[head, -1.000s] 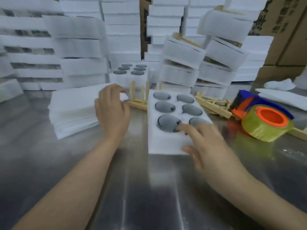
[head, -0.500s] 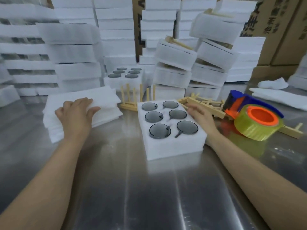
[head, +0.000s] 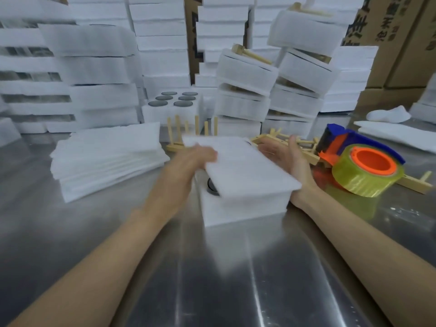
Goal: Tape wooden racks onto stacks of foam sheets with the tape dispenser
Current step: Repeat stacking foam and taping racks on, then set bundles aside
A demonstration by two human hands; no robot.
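Foam block [head: 245,208] sits beneath both hands; left hand [head: 188,159] pinches the tilted foam sheet [head: 245,166] over it, right hand [head: 290,159] spread flat-fingered against its right edge; tape dispenser [head: 363,166] just right, wooden rack [head: 308,156] just beyond

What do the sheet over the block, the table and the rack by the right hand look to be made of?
Sheet: soft white foam, matte, with a fuzzy edge. Table: metal, probably stainless steel, brushed and shiny; it mirrors the tape roll and block. Rack: pale bare wood, most likely, with pegs set in square rails.
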